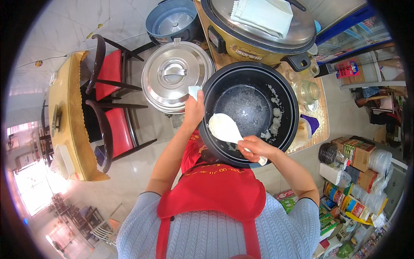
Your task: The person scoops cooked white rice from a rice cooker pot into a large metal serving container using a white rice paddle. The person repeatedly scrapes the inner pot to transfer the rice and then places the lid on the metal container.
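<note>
A white rice paddle (pixel 225 127) is gripped by its handle in my right hand (pixel 257 148). Its blade, with white rice on it, is over the left inner wall of a black rice cooker pot (pixel 245 106). Clumps of cooked rice (pixel 276 120) cling to the pot's right side, and a thin residue covers its bottom. My left hand (pixel 195 108) is at the pot's left rim, closed around a folded pale cloth (pixel 194 92) against that rim. Just left of it sits a round stainless steel lidded container (pixel 176 77).
A large gold rice cooker (pixel 252 53) with a cloth (pixel 263 16) on its lid stands behind the pot. Glass jars (pixel 306 92) line the wooden table's right side (pixel 318 128). Red-seated chairs (pixel 119 128) are at left; boxes (pixel 362 152) are stacked at right.
</note>
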### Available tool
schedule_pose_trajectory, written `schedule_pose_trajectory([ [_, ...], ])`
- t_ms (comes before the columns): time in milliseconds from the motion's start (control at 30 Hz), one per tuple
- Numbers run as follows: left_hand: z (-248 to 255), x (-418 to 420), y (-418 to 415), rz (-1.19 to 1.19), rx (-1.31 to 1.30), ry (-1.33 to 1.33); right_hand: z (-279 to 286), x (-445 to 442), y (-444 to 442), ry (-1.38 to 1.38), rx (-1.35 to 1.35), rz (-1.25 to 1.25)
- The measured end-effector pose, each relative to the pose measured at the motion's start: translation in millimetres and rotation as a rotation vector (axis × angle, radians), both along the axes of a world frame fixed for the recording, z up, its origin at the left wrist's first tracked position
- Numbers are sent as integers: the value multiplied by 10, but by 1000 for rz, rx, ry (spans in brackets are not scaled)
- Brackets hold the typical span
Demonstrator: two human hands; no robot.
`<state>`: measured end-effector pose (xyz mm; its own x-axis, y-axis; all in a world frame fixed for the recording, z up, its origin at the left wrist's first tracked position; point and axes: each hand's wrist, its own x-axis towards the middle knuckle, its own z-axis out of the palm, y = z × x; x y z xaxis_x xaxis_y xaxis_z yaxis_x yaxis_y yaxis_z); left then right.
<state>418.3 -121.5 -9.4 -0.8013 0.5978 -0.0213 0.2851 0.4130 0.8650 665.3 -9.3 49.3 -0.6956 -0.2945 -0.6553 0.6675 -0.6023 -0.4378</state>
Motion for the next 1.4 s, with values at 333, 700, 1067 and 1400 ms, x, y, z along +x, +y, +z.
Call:
schedule_pose_trajectory([
  [333, 63, 7, 1, -17, 17, -69, -466, -156, 91, -44, 168, -14],
  [700, 87, 25, 1, -28, 34, -4, -696, -381, -81, -68, 250, -24],
  [1067, 91, 30, -4, -28, 56, -52, -74, -112, -66, 36, 225, 79],
  [1400, 76, 42, 0, -13, 81, -54, 79, -97, -89, 29, 218, 68],
])
